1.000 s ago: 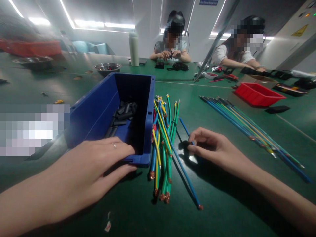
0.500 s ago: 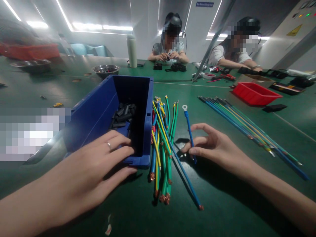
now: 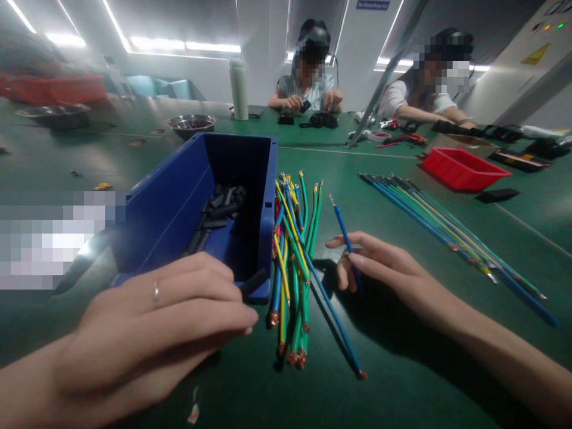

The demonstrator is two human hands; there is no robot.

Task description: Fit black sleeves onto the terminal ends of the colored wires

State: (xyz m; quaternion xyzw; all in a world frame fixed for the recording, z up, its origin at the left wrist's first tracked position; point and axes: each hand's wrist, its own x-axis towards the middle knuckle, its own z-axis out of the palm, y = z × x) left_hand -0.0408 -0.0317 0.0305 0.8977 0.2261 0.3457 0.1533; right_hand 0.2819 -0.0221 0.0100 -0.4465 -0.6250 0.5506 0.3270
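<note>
My left hand [image 3: 165, 325], a ring on one finger, pinches a short black heat-shrink tube [image 3: 254, 283] at the front lip of the blue bin [image 3: 263, 226]. More pieces of black tubing [image 3: 223, 205] lie inside that bin. Between the thumb and fingers of my right hand [image 3: 388, 262] is a short blue wire [image 3: 343, 225], tilted, its metal lug upward and seen nearly edge-on. A bundle of green, yellow and blue wires [image 3: 297, 256] with lugs at the far ends and bare copper at the near ends lies between my hands.
Longer wires with black-sleeved ends [image 3: 438, 217] lie to the right, near a red tray [image 3: 465, 170]. Behind the bin stand a metal bowl [image 3: 192, 123] and a pale green bottle [image 3: 238, 89]. Two people [image 3: 308, 77] sit across the green table.
My left hand has drawn back from inside the bin toward me, now with a black tube in its fingers. My right hand has lowered slightly and turned the blue wire.
</note>
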